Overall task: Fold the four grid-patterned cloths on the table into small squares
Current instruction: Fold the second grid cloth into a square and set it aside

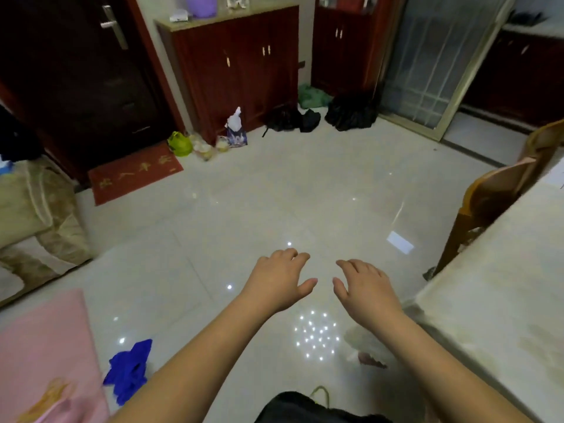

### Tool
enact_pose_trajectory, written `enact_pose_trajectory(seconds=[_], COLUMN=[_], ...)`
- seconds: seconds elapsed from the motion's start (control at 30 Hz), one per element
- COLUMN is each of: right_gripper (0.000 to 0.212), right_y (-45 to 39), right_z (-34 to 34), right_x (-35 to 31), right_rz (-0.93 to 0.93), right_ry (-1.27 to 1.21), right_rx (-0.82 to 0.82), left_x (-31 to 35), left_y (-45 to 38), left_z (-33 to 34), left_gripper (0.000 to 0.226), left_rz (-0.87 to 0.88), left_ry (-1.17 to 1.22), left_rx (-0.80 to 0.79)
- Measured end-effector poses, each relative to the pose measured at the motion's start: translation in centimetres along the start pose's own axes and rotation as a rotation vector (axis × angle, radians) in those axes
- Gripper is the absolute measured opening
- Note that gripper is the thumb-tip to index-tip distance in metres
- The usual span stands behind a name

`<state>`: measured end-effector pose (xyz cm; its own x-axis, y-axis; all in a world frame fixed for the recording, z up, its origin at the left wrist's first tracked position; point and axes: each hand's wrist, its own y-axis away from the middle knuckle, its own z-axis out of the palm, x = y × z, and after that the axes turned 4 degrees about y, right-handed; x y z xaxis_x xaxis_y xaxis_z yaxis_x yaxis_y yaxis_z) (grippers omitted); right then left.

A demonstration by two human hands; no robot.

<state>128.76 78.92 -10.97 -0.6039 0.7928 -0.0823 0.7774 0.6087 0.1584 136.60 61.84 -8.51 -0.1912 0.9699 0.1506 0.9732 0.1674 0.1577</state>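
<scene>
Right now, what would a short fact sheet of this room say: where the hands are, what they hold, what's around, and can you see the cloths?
left hand: left hand held out over the floor, fingers relaxed, holding nothing
right hand: right hand beside it, apart, also holding nothing
table: table at the right edge, pale top
grid-patterned cloths: none in view
floor: glossy pale tile floor
on the floor: blue cloth lower left, red doormat by the dark door
far wall: red-brown cabinet
task progress: folding not begun
</scene>
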Motion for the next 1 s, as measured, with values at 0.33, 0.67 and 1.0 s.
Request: enact_pose_trajectory(seconds=[0.33, 0.67, 1.0], right_gripper=[0.055, 0.057, 0.058], right_y=[-13.3, -24.8, -30.7], right_z=[-5.5, -8.6, -10.9], right_x=[4.7, 9.2, 15.9], right_rz=[0.213, 0.415, 0.687], right_ry=[0.001, 0.044, -0.038], right_rx=[0.082, 0.112, 0.153], left_x=[-1.1, -2.8, 2.2], left_y=[-16.0, -33.4, -46.8], left_z=[-4.9, -7.4, -9.5], left_gripper=[0.075, 0.058, 0.056], left_rz=[0.056, 0.331, 0.634], left_ry=[-0.036, -0.024, -0.021], left_rx=[0.168, 0.118, 0.061])
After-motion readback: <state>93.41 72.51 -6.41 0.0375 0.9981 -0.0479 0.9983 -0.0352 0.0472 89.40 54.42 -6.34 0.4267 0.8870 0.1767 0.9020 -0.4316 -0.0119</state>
